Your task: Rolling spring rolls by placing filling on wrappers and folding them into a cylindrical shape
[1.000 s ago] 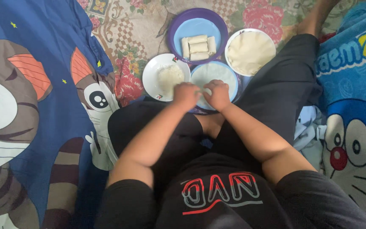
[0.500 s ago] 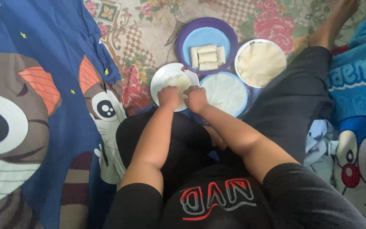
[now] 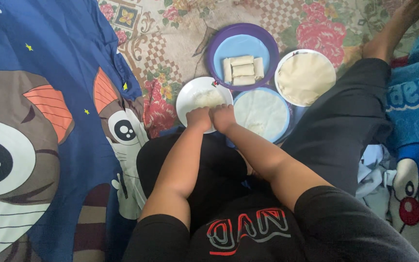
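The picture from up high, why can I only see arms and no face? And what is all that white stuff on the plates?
The camera sits on the person's head and looks down, so you see what that person sees: two bare arms, a black shirt and folded legs on the floor. The left hand and the right hand are side by side at the near edge of a small white plate that has a pale heap on it. I cannot tell whether the fingers hold anything. Beside it lies a blue plate covered by a thin round white sheet. Farther away, a purple plate carries four little white rolls, and a white plate holds a stack of pale round sheets. On the left lies a blue blanket with cartoon cats.
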